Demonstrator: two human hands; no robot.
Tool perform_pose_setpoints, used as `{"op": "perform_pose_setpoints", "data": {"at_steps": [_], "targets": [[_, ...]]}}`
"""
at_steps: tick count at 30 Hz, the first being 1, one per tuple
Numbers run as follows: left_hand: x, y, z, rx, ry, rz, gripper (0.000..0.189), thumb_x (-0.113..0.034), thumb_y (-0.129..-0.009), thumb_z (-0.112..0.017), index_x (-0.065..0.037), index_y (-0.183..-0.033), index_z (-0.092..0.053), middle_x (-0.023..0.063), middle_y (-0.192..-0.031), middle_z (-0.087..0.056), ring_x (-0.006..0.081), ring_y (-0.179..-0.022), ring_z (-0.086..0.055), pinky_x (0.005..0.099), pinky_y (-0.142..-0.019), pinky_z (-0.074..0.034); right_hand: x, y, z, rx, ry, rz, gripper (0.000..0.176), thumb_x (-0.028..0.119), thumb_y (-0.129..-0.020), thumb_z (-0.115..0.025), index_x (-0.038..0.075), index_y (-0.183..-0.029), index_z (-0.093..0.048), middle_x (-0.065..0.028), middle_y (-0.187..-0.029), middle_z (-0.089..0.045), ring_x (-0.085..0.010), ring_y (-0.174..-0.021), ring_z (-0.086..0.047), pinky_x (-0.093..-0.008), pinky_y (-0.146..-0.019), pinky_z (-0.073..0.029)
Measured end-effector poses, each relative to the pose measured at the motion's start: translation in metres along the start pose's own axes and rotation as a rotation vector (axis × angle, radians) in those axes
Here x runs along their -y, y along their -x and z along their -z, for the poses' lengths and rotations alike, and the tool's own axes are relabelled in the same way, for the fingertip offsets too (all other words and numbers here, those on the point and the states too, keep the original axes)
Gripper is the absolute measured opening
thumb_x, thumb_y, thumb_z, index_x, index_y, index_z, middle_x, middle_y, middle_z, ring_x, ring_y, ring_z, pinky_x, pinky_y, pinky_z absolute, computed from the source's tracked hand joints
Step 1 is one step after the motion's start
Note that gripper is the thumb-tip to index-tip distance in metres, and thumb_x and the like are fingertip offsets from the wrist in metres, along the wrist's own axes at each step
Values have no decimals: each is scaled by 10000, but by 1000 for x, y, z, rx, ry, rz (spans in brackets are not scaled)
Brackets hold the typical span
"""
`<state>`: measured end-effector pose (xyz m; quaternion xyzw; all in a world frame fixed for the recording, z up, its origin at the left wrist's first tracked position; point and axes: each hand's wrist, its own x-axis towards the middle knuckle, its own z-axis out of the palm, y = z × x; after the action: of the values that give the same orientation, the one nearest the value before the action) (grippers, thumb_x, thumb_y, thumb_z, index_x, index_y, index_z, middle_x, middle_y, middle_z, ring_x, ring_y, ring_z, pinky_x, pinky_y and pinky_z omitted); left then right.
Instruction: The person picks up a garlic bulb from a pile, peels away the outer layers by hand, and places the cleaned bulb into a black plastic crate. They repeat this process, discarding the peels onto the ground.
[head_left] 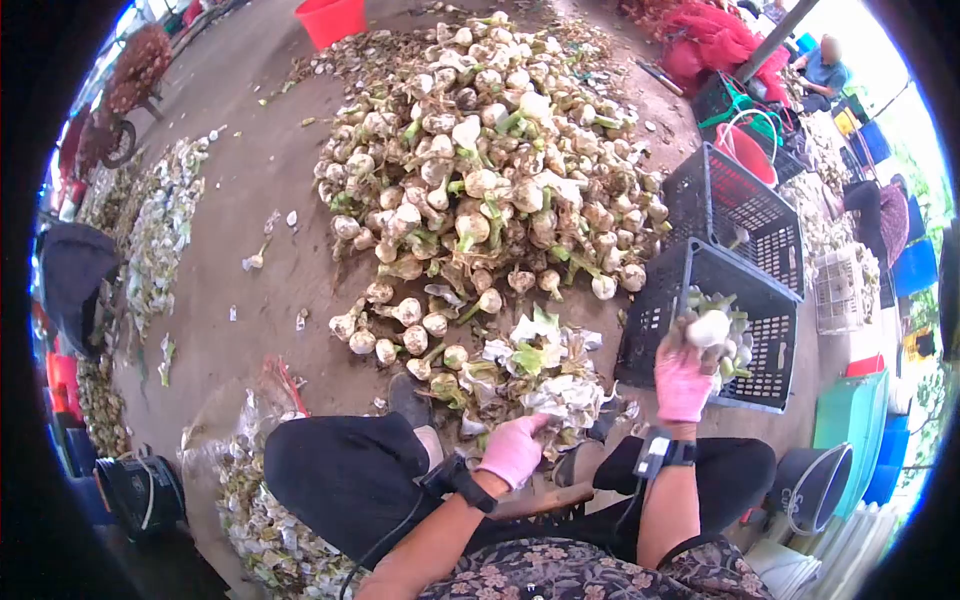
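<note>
My right hand (684, 380), in a pink glove with dirty fingertips, holds a white garlic bulb (709, 328) over the near black crate (640, 330). Trimmed bulbs with short green stems (738, 358) lie in that crate below it. My left hand (513, 452), also pink-gloved, is low between my knees beside a heap of peeled skins and leaves (560, 392). Its fingers look curled; what they hold, if anything, is hidden. In front of me rises a large pile of untrimmed garlic (480, 190), with several loose bulbs at its near edge.
A second black crate (745, 215) stands behind the near one, with a red bucket (745, 152) beyond. A dark bucket (812, 485) is at my right. Skins lie on the floor at left, near a plastic bag (225, 420). Another person (824, 75) sits far right.
</note>
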<state>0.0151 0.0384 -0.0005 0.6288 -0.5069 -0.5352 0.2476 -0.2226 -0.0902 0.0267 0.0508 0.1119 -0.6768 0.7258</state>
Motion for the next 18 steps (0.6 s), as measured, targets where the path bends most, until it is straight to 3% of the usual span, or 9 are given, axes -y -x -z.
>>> {"op": "perform_pose_setpoints", "data": {"at_steps": [2,4,6,7,8,9,11,15,18], "targets": [[-13,1,6,28,-153,81,339,-94,-752,-618,-79,-1089,-642,203,-986,-645,350,-905,-624,394,-783,-495,1,-27,18,63,335,-8,484,319,-925,-485,16,-1300,-440,-97,-1325,-495,-215,-1258,-422,-354,-1068,-316],[-4,-1,2,9,-307,131,319,-160,-763,-614,-114,-1075,-656,191,-969,-631,361,-885,-616,444,-766,-491,-36,-50,25,545,1741,237,374,182,-847,-559,49,-1195,-531,-73,-1194,-575,-223,-1151,-506,-363,-1023,-370],[-9,-2,9,7,-333,110,302,-185,-772,-606,-127,-1062,-660,179,-945,-625,359,-877,-614,443,-757,-493,-99,-66,40,-88,1254,-315,421,-22,-719,-633,55,-1132,-605,-88,-1115,-622,-222,-999,-603,-350,-902,-487],[-9,-4,13,8,-361,85,286,-209,-781,-597,-139,-1050,-665,167,-920,-619,356,-868,-612,443,-748,-495,-126,-80,58,70,1643,-321,346,-11,-774,-632,61,-1113,-630,-118,-1048,-659,-172,-932,-630,-286,-811,-500],[-4,-8,11,20,-337,71,263,-229,-787,-585,-156,-1024,-672,152,-918,-601,354,-859,-605,443,-731,-497,-152,-87,63,304,1984,-242,376,33,-757,-663,62,-1130,-624,-132,-1016,-669,-223,-957,-630,-304,-836,-489],[-8,-10,12,61,-376,94,291,-206,-763,-585,-163,-1040,-664,144,-964,-597,358,-883,-595,448,-748,-489,-180,-92,60,258,2092,-313,383,24,-732,-628,73,-1112,-627,-163,-1054,-647,-296,-962,-625,-324,-850,-486],[-11,-12,16,62,-257,120,347,-197,-748,-583,-145,-1087,-636,150,-1023,-581,353,-944,-578,444,-791,-479,-219,-114,98,438,2561,-196,532,-1,-686,-579,156,-1195,-567,-183,-1323,-456,-355,-1166,-480,-402,-940,-450],[-8,-17,19,-62,-212,173,416,-169,-729,-576,-111,-1141,-593,158,-1101,-558,348,-1015,-550,425,-843,-466,-239,-141,133,423,2618,-291,462,6,-681,-620,142,-1121,-583,-177,-1304,-449,-367,-1167,-463,-449,-923,-451],[-4,-20,26,-148,-144,143,419,-161,-742,-580,-117,-1159,-581,151,-1038,-579,342,-960,-577,411,-824,-475,-223,-128,135,185,2350,-368,384,-4,-709,-640,90,-1076,-578,-181,-1102,-544,-343,-968,-571,-404,-839,-491]]}}
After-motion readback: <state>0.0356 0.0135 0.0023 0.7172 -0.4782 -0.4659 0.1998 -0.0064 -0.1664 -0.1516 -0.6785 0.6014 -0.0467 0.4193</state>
